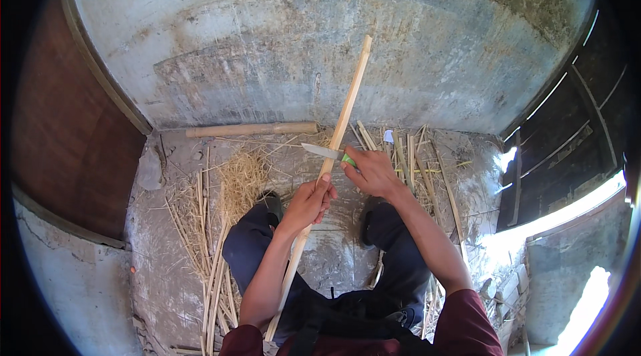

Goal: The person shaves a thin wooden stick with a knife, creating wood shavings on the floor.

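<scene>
A long pale strip of split bamboo (350,99) runs slantwise from between my legs up toward the wall. My left hand (309,204) is closed around it near its middle, thumb on top. Just above that grip, my right hand (372,170) holds a knife by its green handle (348,159). The knife's blade (322,151) points left and lies across the strip, touching or very close to it. Part of the handle is hidden under my right fingers.
A round bamboo pole (252,129) lies along the foot of the stained wall (280,49). Curly shavings (244,179) and several cut strips (212,276) are heaped at my left. More strips (441,182) lie at the right, near broken blocks (509,289). A brown door panel (67,129) stands far left.
</scene>
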Tool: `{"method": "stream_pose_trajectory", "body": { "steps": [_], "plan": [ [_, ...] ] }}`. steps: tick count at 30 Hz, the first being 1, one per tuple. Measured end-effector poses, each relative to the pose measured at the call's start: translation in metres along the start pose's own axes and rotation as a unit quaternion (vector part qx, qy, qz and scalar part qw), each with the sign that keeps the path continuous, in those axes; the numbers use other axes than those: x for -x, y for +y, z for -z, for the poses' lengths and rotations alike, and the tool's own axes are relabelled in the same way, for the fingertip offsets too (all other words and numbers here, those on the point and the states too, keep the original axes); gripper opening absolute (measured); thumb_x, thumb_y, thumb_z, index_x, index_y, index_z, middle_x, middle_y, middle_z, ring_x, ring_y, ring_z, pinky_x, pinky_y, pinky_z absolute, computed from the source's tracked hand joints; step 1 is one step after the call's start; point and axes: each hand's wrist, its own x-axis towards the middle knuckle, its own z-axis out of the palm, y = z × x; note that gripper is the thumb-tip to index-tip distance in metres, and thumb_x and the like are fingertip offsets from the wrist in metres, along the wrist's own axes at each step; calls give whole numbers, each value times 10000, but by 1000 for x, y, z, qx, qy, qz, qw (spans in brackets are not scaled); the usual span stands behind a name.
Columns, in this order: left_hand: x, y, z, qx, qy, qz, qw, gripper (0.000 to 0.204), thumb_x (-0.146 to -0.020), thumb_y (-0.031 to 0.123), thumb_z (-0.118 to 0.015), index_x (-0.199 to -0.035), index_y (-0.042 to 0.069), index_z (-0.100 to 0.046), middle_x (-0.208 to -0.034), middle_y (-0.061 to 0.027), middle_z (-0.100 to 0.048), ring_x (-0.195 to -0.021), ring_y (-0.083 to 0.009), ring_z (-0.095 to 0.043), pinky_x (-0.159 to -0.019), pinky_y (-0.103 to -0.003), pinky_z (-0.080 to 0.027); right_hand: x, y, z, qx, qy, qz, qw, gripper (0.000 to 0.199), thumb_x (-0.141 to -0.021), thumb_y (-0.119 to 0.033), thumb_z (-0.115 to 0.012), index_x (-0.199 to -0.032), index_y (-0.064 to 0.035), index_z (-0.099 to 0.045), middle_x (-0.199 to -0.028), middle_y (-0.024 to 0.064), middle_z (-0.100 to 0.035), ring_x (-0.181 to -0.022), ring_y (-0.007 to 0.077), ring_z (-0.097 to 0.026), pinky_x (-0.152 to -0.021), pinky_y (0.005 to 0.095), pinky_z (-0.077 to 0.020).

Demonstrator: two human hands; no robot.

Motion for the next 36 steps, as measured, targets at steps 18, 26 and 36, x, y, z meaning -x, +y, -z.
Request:
{"method": "stream_pose_trajectory", "body": {
  "steps": [18, 26, 36],
  "plan": [
    [5, -6, -14, -31, -8, 12, 999, 581, -1192, 475, -410, -910, 5, -602, -618, 37, -428, -411, -71, -419, -393, -268, -368, -6, 46, 12, -12, 63, -95, 993, 331, -1087, -370, -530, -1167, -56, -594, -759, 259, -673, -768, 505, -670, -719, 606, -505],
    [13, -12, -23, -51, -47, 19, 997, 590, -1194, 466, -409, -912, -9, -618, -610, 28, -444, -408, -79, -458, -402, -270, -393, 2, 87, 29, 4, 140, -183, 973, 388, -1111, -392, -486, -1140, -18, -584, -743, 299, -647, -781, 539, -658, -732, 624, -481],
    [6, -11, -12, -22, -50, 26, 998, 597, -1196, 492, -373, -1068, -25, -641, -619, 37, -419, -414, -78, -432, -420, -258, -385, 5, 34, 16, -35, 89, -94, 991, 330, -1087, -332, -531, -1152, -11, -572, -782, 280, -668, -767, 520, -668, -710, 601, -496]
  ]
}}
